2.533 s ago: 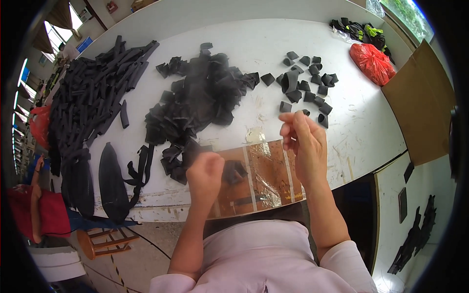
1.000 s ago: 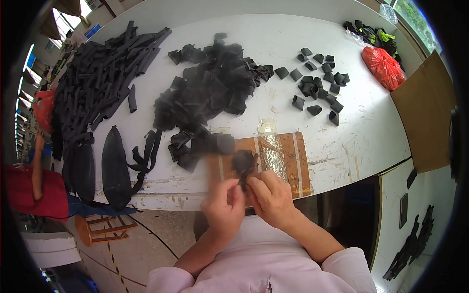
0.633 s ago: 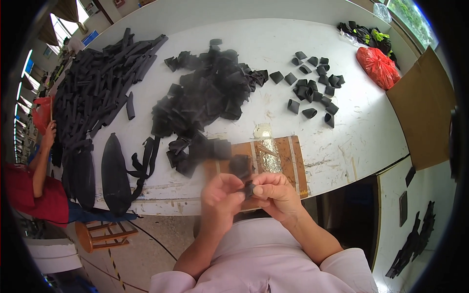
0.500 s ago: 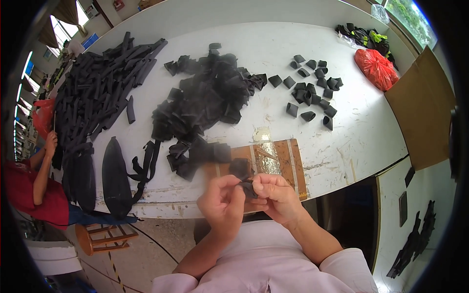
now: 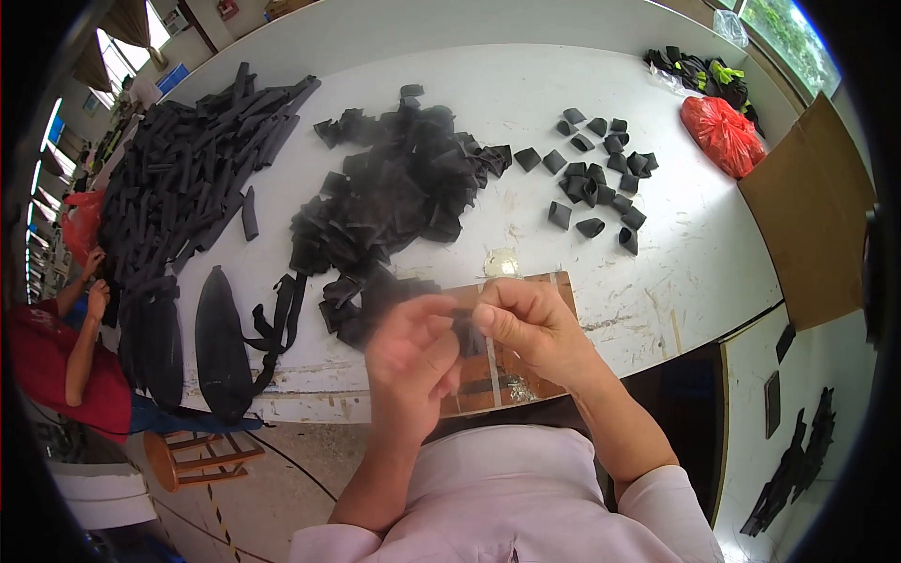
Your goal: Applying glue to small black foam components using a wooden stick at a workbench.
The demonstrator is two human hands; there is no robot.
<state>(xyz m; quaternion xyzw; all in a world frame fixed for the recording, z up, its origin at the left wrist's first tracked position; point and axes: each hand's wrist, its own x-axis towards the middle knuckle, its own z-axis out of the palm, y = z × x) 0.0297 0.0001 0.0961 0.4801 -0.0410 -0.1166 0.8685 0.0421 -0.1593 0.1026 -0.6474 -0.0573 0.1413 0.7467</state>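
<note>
My left hand (image 5: 410, 361) and my right hand (image 5: 522, 325) meet above the table's near edge, both pinching one small black strap piece (image 5: 466, 332) between their fingertips. Under them lies a brown wooden board (image 5: 554, 286) on the white table (image 5: 694, 263). A big heap of black strap pieces (image 5: 399, 202) lies just beyond my hands. Further right sits a loose group of folded black loops (image 5: 598, 178).
Long black strips (image 5: 183, 178) are piled at the left, with flat black oval pieces (image 5: 221, 342) at the near-left edge. A red bag (image 5: 723, 136) and a cardboard sheet (image 5: 812, 220) sit at the right. Another person in red (image 5: 56, 361) sits at the left; a wooden stool (image 5: 202, 455) stands below.
My hands came down from holding a clear sheet above the board and closed together on a small black piece near the table edge. In the last second they stayed together, shifting slightly.
</note>
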